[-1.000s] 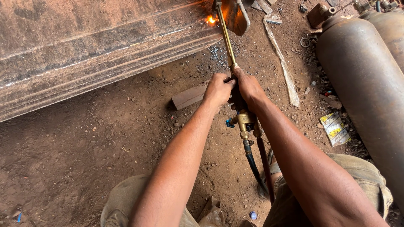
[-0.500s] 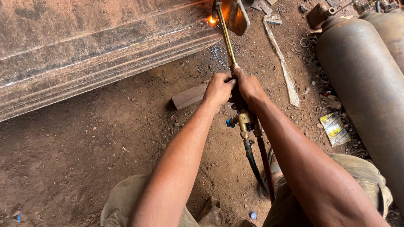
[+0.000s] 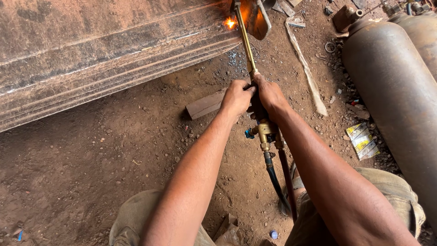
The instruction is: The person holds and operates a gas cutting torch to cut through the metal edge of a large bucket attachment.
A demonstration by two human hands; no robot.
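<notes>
- The long brass cutting torch (image 3: 248, 54) runs from the two hands up to the big rusty steel plate (image 3: 100, 54), where its tip throws a bright orange flame (image 3: 230, 23) at the plate's lower edge.
- The left hand (image 3: 236, 96) has its grip wrapped tight around the torch's handle, just left of the tube.
- The right hand (image 3: 269, 94) is closed on the same handle, touching the left hand.
- Below the hands, the torch's brass valve block (image 3: 265, 133) meets two dark rubber hoses (image 3: 278, 182) that run down between the person's knees.
- A small rusty metal block (image 3: 205, 105) lies on the dirt floor (image 3: 91, 173), just left of the torch.
- A grey gas cylinder (image 3: 396, 86) lies well to the right of the torch.
</notes>
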